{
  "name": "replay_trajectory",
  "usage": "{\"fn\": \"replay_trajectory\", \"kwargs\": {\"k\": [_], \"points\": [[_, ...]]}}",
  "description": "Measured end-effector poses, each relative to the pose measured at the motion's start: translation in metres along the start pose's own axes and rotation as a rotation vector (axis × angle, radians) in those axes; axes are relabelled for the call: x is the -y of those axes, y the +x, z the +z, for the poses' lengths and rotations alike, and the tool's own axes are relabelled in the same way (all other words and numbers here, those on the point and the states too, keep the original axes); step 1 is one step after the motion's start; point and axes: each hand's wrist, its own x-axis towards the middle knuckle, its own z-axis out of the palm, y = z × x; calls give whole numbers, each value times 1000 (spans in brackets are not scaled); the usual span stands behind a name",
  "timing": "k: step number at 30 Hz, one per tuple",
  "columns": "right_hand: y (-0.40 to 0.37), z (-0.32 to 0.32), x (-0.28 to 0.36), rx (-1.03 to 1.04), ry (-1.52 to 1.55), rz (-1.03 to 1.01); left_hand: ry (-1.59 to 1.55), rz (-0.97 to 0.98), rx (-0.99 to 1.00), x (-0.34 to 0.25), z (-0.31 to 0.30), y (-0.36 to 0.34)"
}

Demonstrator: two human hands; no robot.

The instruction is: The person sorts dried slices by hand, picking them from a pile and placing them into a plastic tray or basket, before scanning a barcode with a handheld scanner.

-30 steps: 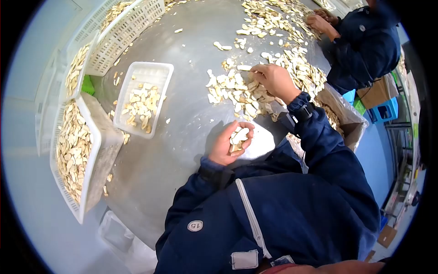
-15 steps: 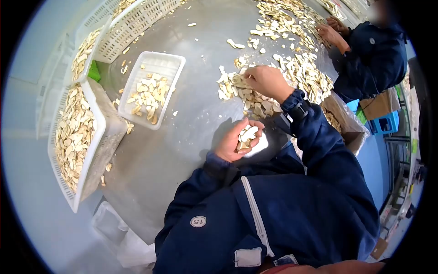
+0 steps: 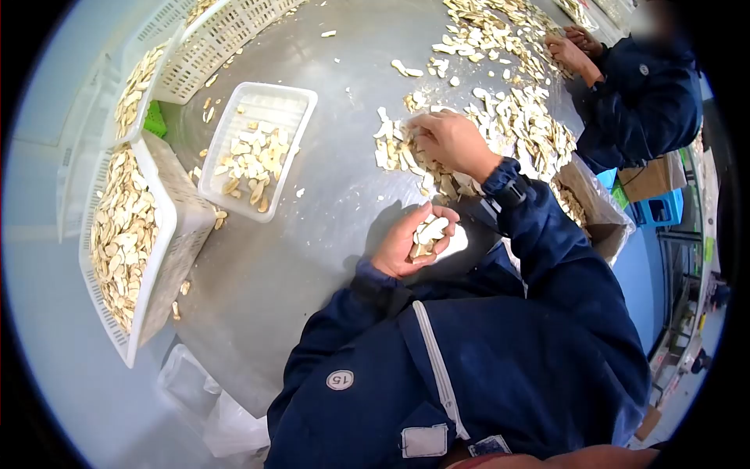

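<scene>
My left hand (image 3: 398, 244) is cupped, palm up, near the table's front edge, with its fingers curled round several pale dried mushroom slices (image 3: 430, 233). My right hand (image 3: 457, 144) reaches over the near-left end of a spread pile of mushroom slices (image 3: 527, 129). Its fingers are bent down and drawn together among the slices; what lies between the fingertips is hidden. Left of both hands, a shallow white plastic tray (image 3: 306, 129) holds a small heap of similar slices.
White slotted baskets (image 3: 183, 211) full of slices line the left side. A co-worker's hands (image 3: 574, 51) are at the far end of the pile. To the right stands a lined cardboard box (image 3: 605, 227) with slices inside. Loose pieces dot the metal table (image 3: 328, 172).
My right hand has shifted slightly left over the pile, with its fingers bent further down. The left hand still cups its slices, which sit a little differently.
</scene>
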Motion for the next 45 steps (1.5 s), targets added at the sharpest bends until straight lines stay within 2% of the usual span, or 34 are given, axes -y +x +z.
{"fn": "replay_trajectory", "kwargs": {"k": [4,7,9,11,12,14,15,17,20,21,23,29,30,33,35,36,37,42,45], "points": [[-15,-3,-20,-99,-70,73,4,-5,-12,-1,3,0],[-7,1,-21,-154,-89,12,13,-7,-32,-2,4,1],[0,12,-9,-233,-26,-135,15,7,-26,-1,4,0],[8,26,4,-224,-62,-121,19,22,25,0,-5,-1],[9,29,7,-153,-87,-82,20,18,59,0,-8,0],[10,28,6,-12,-111,-17,19,44,-30,1,2,-4],[9,28,9,-64,-99,-6,5,43,-55,1,5,-4],[-2,16,6,-25,-88,6,12,35,-50,0,6,-2],[-26,8,-19,-176,204,-61,24,45,-45,1,4,-2],[-36,-17,-7,-74,323,90,29,48,-41,1,4,-2],[-58,-37,-8,-44,332,141,27,45,-46,1,4,-2],[-103,-59,-25,-11,492,475,22,46,-68,1,6,-2],[-106,-54,-31,-37,617,330,23,48,-74,1,7,-3],[-99,-58,-55,-133,303,272,28,52,-72,1,6,-3],[-81,-66,-83,-301,67,381,38,48,-83,0,9,-4],[-74,-63,-110,-406,-114,359,44,46,-88,-1,10,-4],[-70,-63,-129,-418,-373,346,40,46,-85,-1,11,-3],[-64,-70,-130,-257,-313,430,35,100,-70,3,4,-4],[-68,-72,-119,-244,-244,427,25,78,-70,1,2,-3]]}}
